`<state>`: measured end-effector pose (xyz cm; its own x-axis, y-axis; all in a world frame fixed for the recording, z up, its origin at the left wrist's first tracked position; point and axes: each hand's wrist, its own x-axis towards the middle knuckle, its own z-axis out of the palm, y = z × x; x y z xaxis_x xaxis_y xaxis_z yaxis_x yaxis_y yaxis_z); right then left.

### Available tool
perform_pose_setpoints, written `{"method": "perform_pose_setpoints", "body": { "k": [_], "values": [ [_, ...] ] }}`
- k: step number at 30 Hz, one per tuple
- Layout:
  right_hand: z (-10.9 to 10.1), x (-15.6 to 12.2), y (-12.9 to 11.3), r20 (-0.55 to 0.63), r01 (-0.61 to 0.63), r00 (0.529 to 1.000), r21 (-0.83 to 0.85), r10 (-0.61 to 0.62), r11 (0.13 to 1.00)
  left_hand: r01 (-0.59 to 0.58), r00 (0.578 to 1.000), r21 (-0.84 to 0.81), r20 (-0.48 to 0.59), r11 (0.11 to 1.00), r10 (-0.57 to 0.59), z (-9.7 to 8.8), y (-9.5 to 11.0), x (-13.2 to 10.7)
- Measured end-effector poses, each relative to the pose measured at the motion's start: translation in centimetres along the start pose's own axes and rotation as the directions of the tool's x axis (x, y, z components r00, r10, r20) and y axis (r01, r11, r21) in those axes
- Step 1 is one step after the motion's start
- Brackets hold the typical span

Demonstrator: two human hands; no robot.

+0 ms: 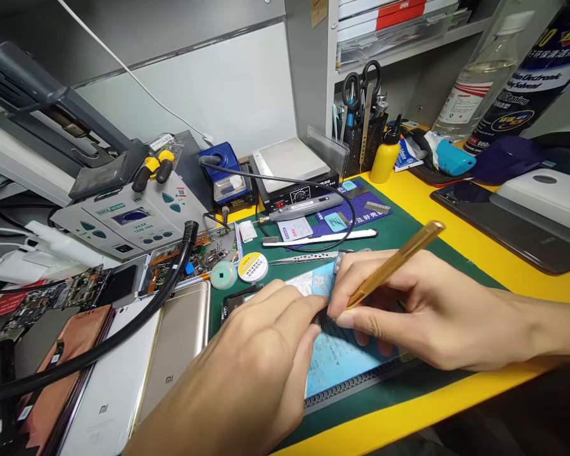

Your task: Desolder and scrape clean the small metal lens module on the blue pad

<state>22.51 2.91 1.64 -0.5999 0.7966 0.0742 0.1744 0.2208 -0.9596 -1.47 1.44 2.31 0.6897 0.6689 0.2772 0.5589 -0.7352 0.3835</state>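
My right hand (427, 310) grips a slim gold pen-shaped tool (399, 259) between thumb and fingers, its shaft slanting up to the right. The tool's tip is hidden behind my fingers, so its exact kind does not show. Close beside it, my left hand (261, 348) has thumb and forefinger brought together. A small dark piece shows at those fingertips, too hidden to name. Both hands are over a light blue work pad (342, 364) on the green cutting mat (384, 386). A dark phone part (232, 304) lies partly behind my left hand.
Tweezers (304, 258), a white brush (323, 238) and a soldering iron (308, 208) lie beyond the hands. Phones (175, 348) and a black hose (166, 291) are at left. A yellow bottle (384, 155), a pen holder (361, 142) and a dark phone (513, 228) stand or lie to the right.
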Motion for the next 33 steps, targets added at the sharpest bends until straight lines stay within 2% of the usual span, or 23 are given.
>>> {"method": "perform_pose_setpoints", "body": {
  "k": [4,9,16,33],
  "values": [
    [0.2,0.2,-0.2,-0.012,-0.231,0.971,0.216,0.239,0.949,0.001,1.000,-0.006,-0.006,1.000,-0.001,0.1,-0.2,-0.2],
    [0.4,0.7,-0.6,-0.052,-0.304,0.941,0.306,0.335,0.902,0.010,1.000,-0.026,-0.018,1.000,-0.010,0.2,-0.4,-0.2],
    [0.0,0.9,-0.2,-0.062,-0.344,0.919,0.359,0.389,0.868,0.067,0.996,-0.016,-0.060,0.998,-0.067,-0.7,-0.5,-0.7],
    [0.5,0.8,-0.1,-0.078,-0.350,0.924,0.216,0.374,0.911,0.126,0.991,-0.049,-0.031,0.991,-0.127,-0.6,-0.4,-1.4]
  ]
}}
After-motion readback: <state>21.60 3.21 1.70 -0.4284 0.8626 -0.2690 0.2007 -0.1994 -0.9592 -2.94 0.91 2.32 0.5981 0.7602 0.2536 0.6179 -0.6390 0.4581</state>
